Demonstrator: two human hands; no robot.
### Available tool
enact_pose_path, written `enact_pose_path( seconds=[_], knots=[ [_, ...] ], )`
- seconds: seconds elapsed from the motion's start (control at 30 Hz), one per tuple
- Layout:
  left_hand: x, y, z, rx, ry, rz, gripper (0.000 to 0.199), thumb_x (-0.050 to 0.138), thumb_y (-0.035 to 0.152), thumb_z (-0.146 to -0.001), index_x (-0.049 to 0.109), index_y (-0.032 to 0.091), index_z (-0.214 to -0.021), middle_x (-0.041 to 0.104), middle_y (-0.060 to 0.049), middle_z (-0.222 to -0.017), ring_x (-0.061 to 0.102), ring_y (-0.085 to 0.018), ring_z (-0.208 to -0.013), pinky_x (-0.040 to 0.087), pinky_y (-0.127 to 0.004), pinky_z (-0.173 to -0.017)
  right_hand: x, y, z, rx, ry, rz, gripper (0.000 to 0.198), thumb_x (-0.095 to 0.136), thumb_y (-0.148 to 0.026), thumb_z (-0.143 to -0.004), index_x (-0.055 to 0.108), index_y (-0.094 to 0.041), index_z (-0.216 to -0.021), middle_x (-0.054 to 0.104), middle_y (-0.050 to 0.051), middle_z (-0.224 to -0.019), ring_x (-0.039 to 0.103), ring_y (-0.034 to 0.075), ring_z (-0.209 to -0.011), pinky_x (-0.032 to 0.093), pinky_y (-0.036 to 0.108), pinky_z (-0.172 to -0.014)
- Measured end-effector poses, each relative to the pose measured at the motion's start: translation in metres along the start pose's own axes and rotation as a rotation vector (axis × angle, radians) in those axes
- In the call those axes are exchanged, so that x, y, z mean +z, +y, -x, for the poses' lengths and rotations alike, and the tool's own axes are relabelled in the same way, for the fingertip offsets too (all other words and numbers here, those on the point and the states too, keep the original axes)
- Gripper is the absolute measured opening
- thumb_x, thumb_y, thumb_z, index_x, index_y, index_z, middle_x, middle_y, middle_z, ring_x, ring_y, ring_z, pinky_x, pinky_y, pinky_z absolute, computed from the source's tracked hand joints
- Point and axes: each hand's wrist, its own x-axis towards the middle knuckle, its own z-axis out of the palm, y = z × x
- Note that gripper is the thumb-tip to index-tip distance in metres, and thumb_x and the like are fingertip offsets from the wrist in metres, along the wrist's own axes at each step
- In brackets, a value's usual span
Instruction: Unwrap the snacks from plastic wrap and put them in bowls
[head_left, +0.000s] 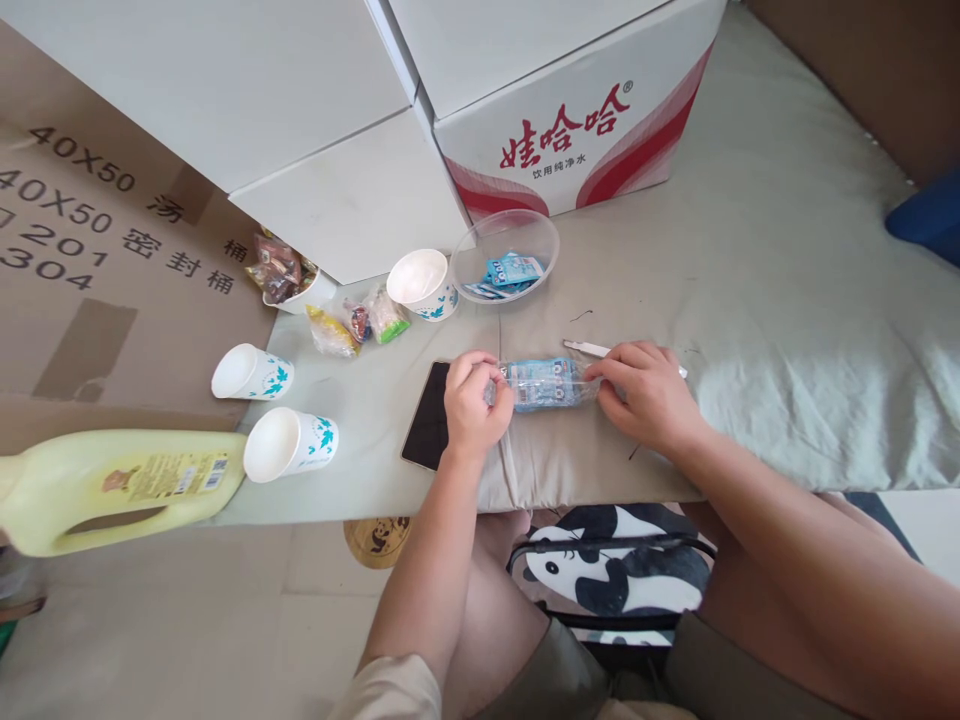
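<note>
A clear plastic-wrapped pack of blue sachets (pixel 545 384) lies on the cloth-covered surface between my hands. My left hand (pixel 478 398) pinches the wrapper at the pack's left end. At its right end, the fingers of my right hand (pixel 646 395) close on the clear film. Partly under my right hand is a slim white tool, perhaps a utility knife (pixel 585 348); its far part is hidden. A dark phone (pixel 427 420) rests beside my left hand. Behind the pack, a clear round bowl (pixel 541 236) holds several loose blue sachets (pixel 512 270).
Paper cups stand to the left: one near the bowl (pixel 421 285), one by the cardboard (pixel 251 372), one closer (pixel 290 446). Small wrapped snacks (pixel 358 325) lie between. A yellow jug (pixel 135 485) is at far left. A white-and-red carton (pixel 570 130) stands behind.
</note>
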Motion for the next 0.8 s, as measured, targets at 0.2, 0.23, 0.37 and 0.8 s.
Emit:
enact_pose_path(
  seconds=[0.2,0.23,0.37,0.8],
  knots=[
    [-0.005,0.006,0.000,0.057,-0.060,0.103,0.013,0.053,0.015,-0.076,0.051,0.023,-0.066,0.061,0.000,-0.066,0.058,-0.016,-0.064,0.046,-0.029,-0.064,-0.005,-0.004,-0.003,-0.065,0.066,-0.050,0.016,0.053,-0.008,-0.081,0.058,-0.022,-0.077,0.073,0.006,-0.102,0.064,0.025,-0.102,0.040,0.040,-0.083],
    [-0.006,0.006,0.000,0.068,-0.056,0.120,0.013,0.053,0.014,-0.076,0.051,0.022,-0.065,0.059,0.000,-0.064,0.057,-0.015,-0.061,0.045,-0.028,-0.061,-0.006,-0.004,-0.003,-0.085,0.073,-0.065,0.017,0.052,-0.007,-0.081,0.057,-0.023,-0.077,0.074,0.005,-0.100,0.065,0.025,-0.104,0.040,0.040,-0.084],
    [-0.007,0.005,0.000,0.088,-0.054,0.187,0.015,0.052,0.011,-0.075,0.051,0.021,-0.064,0.057,0.002,-0.060,0.051,-0.011,-0.054,0.041,-0.024,-0.054,-0.009,-0.005,-0.004,-0.132,0.069,-0.102,0.018,0.049,-0.007,-0.079,0.057,-0.023,-0.081,0.072,0.002,-0.080,0.068,0.023,-0.096,0.040,0.038,-0.085],
    [-0.004,0.005,0.002,-0.068,-0.293,0.105,0.012,0.056,0.018,-0.082,0.062,0.019,-0.071,0.062,0.002,-0.064,0.051,-0.009,-0.053,0.041,-0.022,-0.056,-0.011,-0.006,-0.005,-0.068,-0.022,-0.058,0.030,0.047,-0.025,-0.093,0.063,-0.020,-0.068,0.055,-0.001,-0.052,0.053,0.014,-0.057,0.039,0.033,-0.075]
  ],
)
